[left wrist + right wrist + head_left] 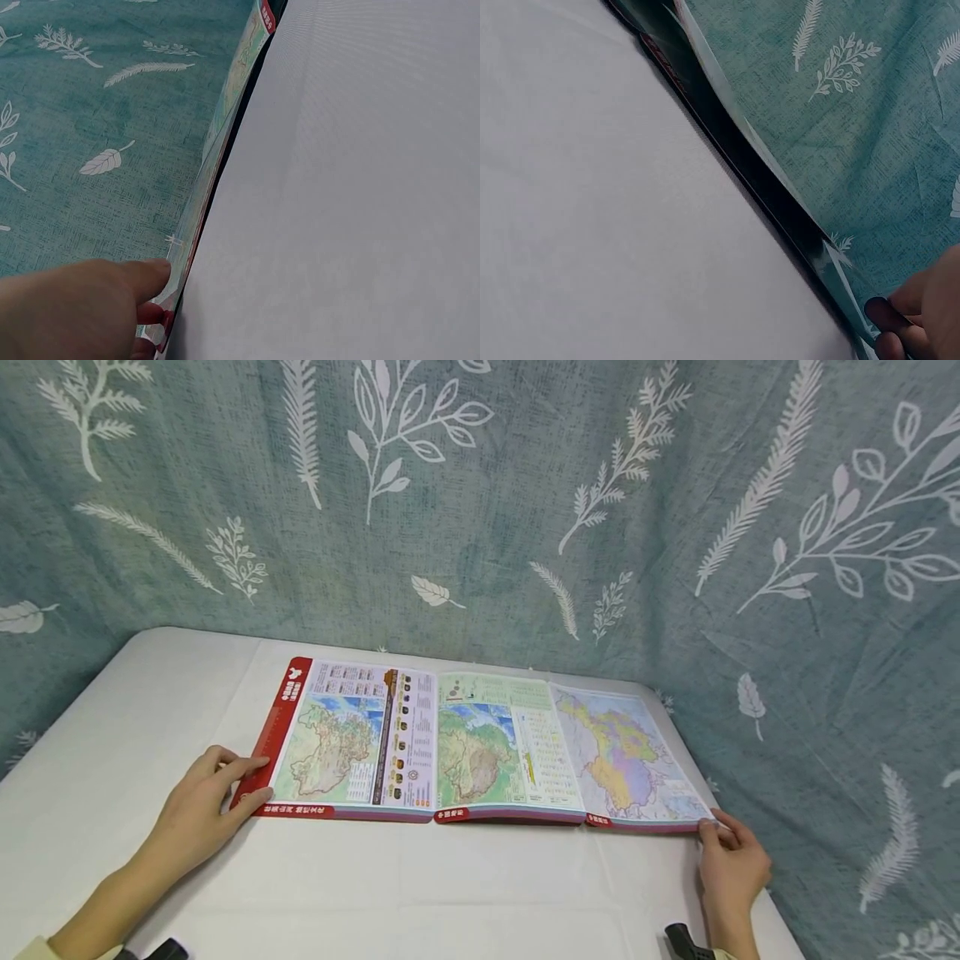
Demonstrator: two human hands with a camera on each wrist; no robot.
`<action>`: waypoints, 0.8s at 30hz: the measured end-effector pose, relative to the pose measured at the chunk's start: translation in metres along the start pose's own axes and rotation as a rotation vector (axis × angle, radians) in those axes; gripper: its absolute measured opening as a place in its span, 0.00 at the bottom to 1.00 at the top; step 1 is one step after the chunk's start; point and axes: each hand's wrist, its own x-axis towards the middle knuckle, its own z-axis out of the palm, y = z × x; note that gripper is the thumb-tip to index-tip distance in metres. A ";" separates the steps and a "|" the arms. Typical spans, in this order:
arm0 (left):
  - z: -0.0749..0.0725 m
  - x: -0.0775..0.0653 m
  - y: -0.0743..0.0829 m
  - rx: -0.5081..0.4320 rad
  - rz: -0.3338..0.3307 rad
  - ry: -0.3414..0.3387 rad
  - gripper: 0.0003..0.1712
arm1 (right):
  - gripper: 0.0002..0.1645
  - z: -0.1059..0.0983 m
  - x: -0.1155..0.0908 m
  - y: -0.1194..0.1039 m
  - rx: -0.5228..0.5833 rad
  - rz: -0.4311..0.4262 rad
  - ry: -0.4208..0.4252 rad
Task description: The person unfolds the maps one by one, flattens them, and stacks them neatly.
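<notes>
A fold-out map (pixel 480 760) lies spread across the white table in three joined panels, two showing green and tan relief maps and the right one a coloured political map. Along its left end runs a red strip (pixel 273 727) with white lettering. My left hand (pixel 217 793) grips that strip near its near corner, thumb and fingers at the edge. At the far end of the sheet, my right hand (pixel 735 860) pinches the near right corner between thumb and curled fingers (pixel 889 315). The near edge bows slightly above the table, with a dark gap beneath in the right wrist view.
The white tabletop (pixel 420 893) extends in front of the map and to its left. Behind and to the right hangs a teal cloth (pixel 495 527) printed with white leaves. Black wrist devices (pixel 678 939) show at the bottom of the head view.
</notes>
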 end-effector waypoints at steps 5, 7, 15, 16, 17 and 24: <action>0.001 -0.001 0.000 0.002 0.001 0.006 0.33 | 0.21 0.002 0.001 0.002 -0.046 -0.049 0.014; 0.001 -0.002 0.001 -0.001 0.001 0.007 0.34 | 0.21 0.002 0.002 0.004 -0.063 -0.072 0.017; 0.004 -0.003 0.000 -0.001 0.003 0.008 0.35 | 0.20 0.004 0.000 0.008 -0.107 -0.118 0.026; 0.004 -0.003 0.000 -0.002 0.003 0.006 0.35 | 0.21 0.005 -0.001 0.008 -0.111 -0.123 0.027; 0.004 -0.003 0.000 -0.002 0.002 0.006 0.36 | 0.21 0.006 -0.001 0.008 -0.115 -0.127 0.028; 0.004 -0.003 -0.003 -0.013 -0.012 0.005 0.36 | 0.22 0.008 -0.005 0.008 -0.134 -0.144 0.017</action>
